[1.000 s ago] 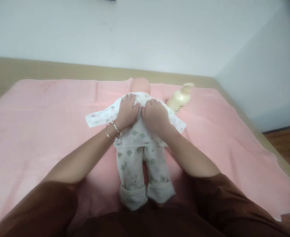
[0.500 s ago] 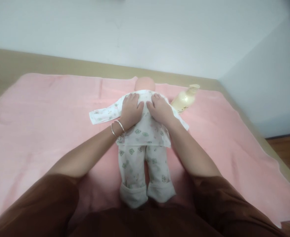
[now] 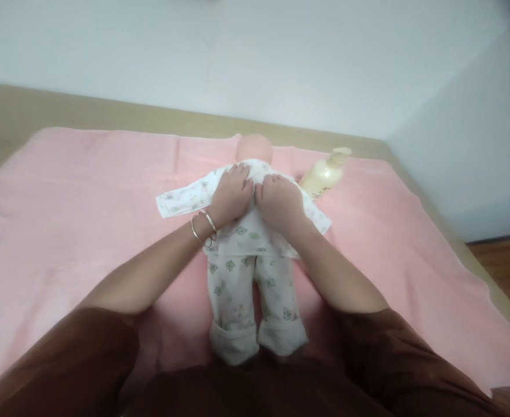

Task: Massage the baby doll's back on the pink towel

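A baby doll (image 3: 255,149) lies with its head at the far end, dressed in a white patterned shirt (image 3: 250,231) and matching trousers (image 3: 233,295) with turned-up cuffs. Flat on the upper left part of the shirt rests my left hand (image 3: 232,194), its fingers stretched forward and its thumb near the middle. My right hand (image 3: 281,201) is on the upper right part, fingers curled in against the cloth and thumb beside them; its fingertips are mostly hidden. Both thumbs are close together along the doll's midline. Two bracelets (image 3: 203,227) circle my left wrist.
Under the doll a pink blanket (image 3: 85,231) covers most of a tan surface (image 3: 120,113). A pale yellow pump bottle (image 3: 324,174) lies tilted by the doll's right-hand sleeve. White walls (image 3: 281,63) rise behind and to the right.
My right hand's fingers have curled in, and the hand has shifted slightly toward the midline. My left hand has turned a little inward, its fingers closer to the centre. The doll stays in place.
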A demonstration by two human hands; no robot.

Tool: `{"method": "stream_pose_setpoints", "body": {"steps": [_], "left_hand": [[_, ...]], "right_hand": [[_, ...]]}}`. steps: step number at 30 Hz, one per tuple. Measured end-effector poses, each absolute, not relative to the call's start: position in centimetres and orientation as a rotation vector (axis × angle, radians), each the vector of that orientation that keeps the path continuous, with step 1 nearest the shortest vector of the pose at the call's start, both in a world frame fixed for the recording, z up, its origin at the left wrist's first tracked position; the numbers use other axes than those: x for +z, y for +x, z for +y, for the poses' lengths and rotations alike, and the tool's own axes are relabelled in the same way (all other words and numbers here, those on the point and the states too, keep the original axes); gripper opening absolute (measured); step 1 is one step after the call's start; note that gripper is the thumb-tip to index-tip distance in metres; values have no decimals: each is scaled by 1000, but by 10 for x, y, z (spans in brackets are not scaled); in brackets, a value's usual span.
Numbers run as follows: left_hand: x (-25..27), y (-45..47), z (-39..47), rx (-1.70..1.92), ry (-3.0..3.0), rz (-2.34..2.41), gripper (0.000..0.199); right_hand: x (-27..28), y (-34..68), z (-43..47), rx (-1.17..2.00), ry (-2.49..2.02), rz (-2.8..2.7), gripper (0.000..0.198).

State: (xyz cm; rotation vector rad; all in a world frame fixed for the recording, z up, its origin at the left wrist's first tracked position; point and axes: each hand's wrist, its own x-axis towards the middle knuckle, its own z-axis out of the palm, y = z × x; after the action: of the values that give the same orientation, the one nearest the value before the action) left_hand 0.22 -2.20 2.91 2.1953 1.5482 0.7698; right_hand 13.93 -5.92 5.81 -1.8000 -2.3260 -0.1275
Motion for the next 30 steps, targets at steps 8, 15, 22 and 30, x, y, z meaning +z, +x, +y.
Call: {"method": "stream_pose_setpoints", "body": {"steps": [8,15,22,30], "left_hand": [[18,-1,-9,805,2265,1656,44],[23,10,-36,872,2342,1657,44],[22,10,-33,881,2237,1547,44],[25,-3,-7,817,2204,1633,33]], "right_hand": [[51,140,-52,-22,-1728,-2223,34],[52,157,-21,274,-1661,-2209,37],[50,149,-33,109,-1709,-2269,45],[48,128,-65,-39,-1639,-2293,47]]}}
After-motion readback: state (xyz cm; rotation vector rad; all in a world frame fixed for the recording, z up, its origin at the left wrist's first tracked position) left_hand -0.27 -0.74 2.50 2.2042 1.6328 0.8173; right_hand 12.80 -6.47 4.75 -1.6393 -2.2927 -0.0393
